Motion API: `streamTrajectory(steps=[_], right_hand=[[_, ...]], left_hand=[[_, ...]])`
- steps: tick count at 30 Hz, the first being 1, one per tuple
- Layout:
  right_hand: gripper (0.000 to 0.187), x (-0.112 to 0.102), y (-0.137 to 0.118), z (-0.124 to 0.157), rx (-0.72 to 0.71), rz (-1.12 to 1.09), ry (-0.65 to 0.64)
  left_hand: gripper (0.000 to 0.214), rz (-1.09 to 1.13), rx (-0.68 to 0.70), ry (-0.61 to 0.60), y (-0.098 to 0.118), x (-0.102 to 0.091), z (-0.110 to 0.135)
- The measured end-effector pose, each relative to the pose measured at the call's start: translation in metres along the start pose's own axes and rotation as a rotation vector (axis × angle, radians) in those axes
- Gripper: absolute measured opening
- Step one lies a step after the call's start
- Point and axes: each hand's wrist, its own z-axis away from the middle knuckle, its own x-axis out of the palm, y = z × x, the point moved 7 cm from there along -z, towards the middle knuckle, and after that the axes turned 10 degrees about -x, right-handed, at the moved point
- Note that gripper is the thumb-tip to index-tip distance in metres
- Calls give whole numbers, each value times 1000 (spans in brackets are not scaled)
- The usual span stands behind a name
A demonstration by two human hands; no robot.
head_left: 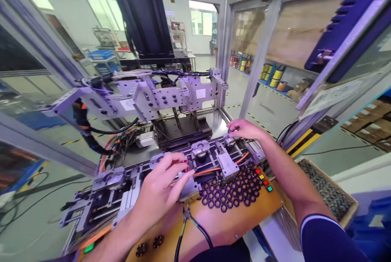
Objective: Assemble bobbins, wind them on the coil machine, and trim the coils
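My left hand (pixel 163 180) is closed, with thumb and fingers round a small dark ring with reddish windings (pixel 185 166), in front of the machine's row of fixtures. My right hand (pixel 247 128) reaches to the right-end fixture (pixel 229 139). Its fingers are bent together over the top, and whatever is between them is hidden. Between the hands stands a round metal fixture (pixel 200 148). Many small dark rings (pixel 227 194) lie spread on the orange-yellow panel (pixel 253 223) nearer to me. Cutting pliers (pixel 187 215) with green-and-black handles rest there, jaws pointing away.
Two dark wound rings (pixel 158 241) lie at the panel's front left. Coloured push buttons (pixel 262 177) line its right side. A box of small grey parts (pixel 325 188) stands at the right. Behind the fixtures hangs a metal crossbeam with cables (pixel 171 97), framed by aluminium posts (pixel 224 46).
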Motion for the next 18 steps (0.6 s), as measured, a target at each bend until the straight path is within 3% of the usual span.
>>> streamTrajectory(steps=[4, 10, 14, 18], right_hand=[[18, 16, -59, 24, -139, -200, 154], [9, 87, -148, 72, -288, -399, 218], [6, 124, -180, 88, -334, -443, 233], [1, 142, -198, 97, -401, -473, 246]], left_hand=[[21, 55, -68, 177, 9, -37, 43], [46, 350, -276, 315, 2, -55, 96], [52, 405, -328, 412, 6, -61, 114], [64, 422, -344, 464, 11, -64, 129]])
